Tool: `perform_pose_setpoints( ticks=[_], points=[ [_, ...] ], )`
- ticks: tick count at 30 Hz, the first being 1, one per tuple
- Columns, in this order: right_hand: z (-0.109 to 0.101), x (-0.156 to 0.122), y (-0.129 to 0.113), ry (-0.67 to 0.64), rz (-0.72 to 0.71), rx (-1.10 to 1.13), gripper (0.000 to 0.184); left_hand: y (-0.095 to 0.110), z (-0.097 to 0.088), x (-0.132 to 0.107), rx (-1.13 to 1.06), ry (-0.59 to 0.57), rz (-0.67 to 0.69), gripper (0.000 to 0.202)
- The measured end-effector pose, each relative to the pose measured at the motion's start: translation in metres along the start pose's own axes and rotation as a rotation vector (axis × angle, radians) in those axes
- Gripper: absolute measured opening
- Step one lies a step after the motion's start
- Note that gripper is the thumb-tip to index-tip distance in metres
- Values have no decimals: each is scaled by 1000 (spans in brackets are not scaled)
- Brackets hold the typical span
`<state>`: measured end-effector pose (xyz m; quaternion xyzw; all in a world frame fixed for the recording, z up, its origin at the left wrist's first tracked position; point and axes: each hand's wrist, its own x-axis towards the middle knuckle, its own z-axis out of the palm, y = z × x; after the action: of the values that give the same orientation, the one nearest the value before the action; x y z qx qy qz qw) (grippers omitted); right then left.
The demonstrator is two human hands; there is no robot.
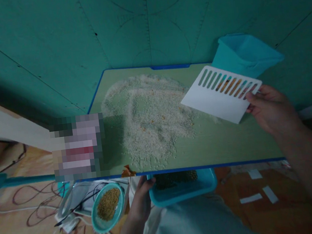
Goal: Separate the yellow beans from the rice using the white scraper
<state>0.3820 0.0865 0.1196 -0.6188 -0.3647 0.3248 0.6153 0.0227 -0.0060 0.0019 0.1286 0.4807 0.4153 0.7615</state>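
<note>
In my right hand [271,108] is a white slotted scraper [213,100], pinched at its right end and held up over the right half of the table. Beyond its left corner, pale rice-like grains [156,120] lie spread across the green tabletop [219,147], with several orange-yellow bits among them. Below the table's front edge, my left hand [143,198] grips the left side of a blue plastic tub [183,197], thumb over the rim. Dark, small-grained stuff fills part of the tub, whose far side is hidden under the table edge.
A turquoise bin [231,58] stands at the back right, against the green wall [148,30]. At the table's left is a blurred-out box [81,145]. A round bowl of tan grains [95,215] sits lower left, near cables. A brown scrap [127,171] lies on the front edge.
</note>
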Motion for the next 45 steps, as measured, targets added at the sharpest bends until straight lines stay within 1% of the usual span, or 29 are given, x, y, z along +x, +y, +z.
perform_pose_setpoints(
  ticks=[3, 7, 10, 13, 18, 19, 23, 27, 30, 35, 39, 42, 45],
  points=[
    [10, 7, 3, -18, -1, -4, 22, 2, 2, -1, -9, -13, -1, 38],
    [19, 11, 7, -80, 20, -21, 22, 3, 1, -2, -30, -7, 26, 38],
    [17, 8, 5, -113, 26, -20, 21, 2, -3, -4, -40, 27, 40, 42],
    [11, 4, 3, -108, 25, -23, 18, 2, -6, -4, -32, 40, 34, 42],
    [8, -2, 5, -110, 33, -41, 20, 2, -5, 0, -12, -4, 31, 24],
    [9, -3, 6, -117, 36, -46, 21, 2, -4, 0, -13, -14, 32, 25],
    [10, -9, 9, -147, 60, -66, 22, 2, 0, -2, -17, -41, 34, 37],
    [1, -13, 9, -162, 79, -56, 26, 1, -1, -3, -35, -40, 42, 37],
    [-8, -14, 11, -139, 92, -47, 31, 0, -3, -2, -37, -26, 31, 39],
    [-19, -15, 14, -49, 106, -25, 38, -1, -3, -1, -18, -19, 28, 38],
    [-34, -19, 15, 44, 112, -20, 42, -2, -1, -2, -1, -17, 34, 38],
    [-45, -28, 16, 76, 125, -38, 41, -3, 0, 0, 8, -18, 16, 39],
    [-49, -38, 16, 52, 143, -60, 37, -5, 1, 2, -6, -15, 15, 39]
  ],
)
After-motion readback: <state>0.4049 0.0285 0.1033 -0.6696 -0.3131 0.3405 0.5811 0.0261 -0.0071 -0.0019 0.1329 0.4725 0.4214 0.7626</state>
